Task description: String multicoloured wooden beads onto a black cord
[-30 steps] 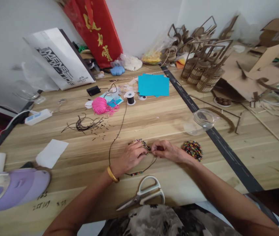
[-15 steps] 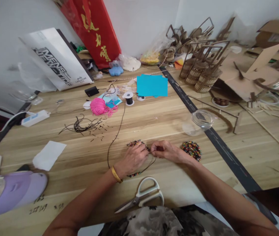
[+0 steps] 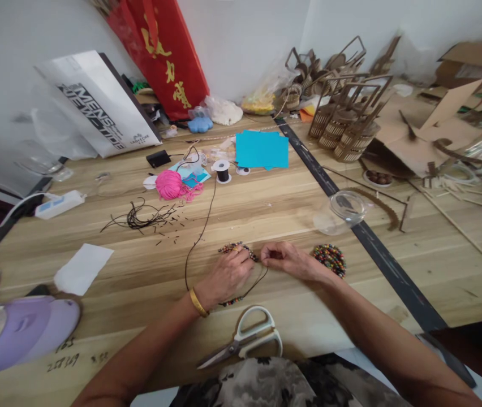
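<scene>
In the head view, a white dish (image 3: 379,185) holds round brown pieces (image 3: 377,176). Palm down, the left hand (image 3: 227,275) curls over a bead strand (image 3: 226,248) on the wooden table (image 3: 160,271); its grip is hidden. Just beside it, the right hand (image 3: 287,260) pinches black cord (image 3: 186,268), thumb against fingers.

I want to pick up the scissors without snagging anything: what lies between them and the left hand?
In the head view, a short row of coloured beads on dark cord lies between the left hand and the scissors.
</scene>
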The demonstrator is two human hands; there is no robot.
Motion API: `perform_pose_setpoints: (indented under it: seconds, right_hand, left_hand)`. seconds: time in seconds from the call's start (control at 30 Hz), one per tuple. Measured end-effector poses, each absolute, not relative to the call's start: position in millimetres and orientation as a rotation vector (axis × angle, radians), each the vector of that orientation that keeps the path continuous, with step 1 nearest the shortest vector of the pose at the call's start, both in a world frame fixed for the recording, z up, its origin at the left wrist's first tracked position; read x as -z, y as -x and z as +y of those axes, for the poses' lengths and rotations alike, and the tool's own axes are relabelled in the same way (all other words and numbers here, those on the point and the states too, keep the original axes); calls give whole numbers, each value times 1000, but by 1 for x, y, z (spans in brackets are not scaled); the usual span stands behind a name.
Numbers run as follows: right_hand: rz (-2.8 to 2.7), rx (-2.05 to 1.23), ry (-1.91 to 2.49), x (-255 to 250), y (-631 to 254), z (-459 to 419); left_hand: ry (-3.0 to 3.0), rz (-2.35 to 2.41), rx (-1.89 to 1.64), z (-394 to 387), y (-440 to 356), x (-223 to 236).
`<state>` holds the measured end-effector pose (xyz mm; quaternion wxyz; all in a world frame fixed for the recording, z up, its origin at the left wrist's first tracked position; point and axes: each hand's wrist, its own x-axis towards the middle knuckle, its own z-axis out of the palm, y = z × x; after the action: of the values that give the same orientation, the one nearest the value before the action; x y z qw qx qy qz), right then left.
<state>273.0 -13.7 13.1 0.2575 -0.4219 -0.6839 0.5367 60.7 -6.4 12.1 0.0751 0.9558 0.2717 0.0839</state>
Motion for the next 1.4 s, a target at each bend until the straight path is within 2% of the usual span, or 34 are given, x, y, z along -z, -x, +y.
perform_pose_setpoints:
  seconds: [0.27,0.5,0.6,0.83,1.4]
  right_hand:
    - [-1917,-1268,1158,-6,-274,-15]
    - [-1873,-1171,977,-1,-255,-26]
    - [-1864,-1084,980,5,-245,-31]
    - [-1932,-860,986,17,-229,-31]
    - [-2113,-648,1075,26,-207,-29]
  left_hand:
    - [-2839,822,-316,-7,-60,-17]
    - [-2325,1029,-838,1,-35,-14]
    - [-2055,1141,-960,5,-20,-9]
    - [-1630,1173,-969,10,-8,0]
    - [-2043,1117,-724,-5,-39,11]
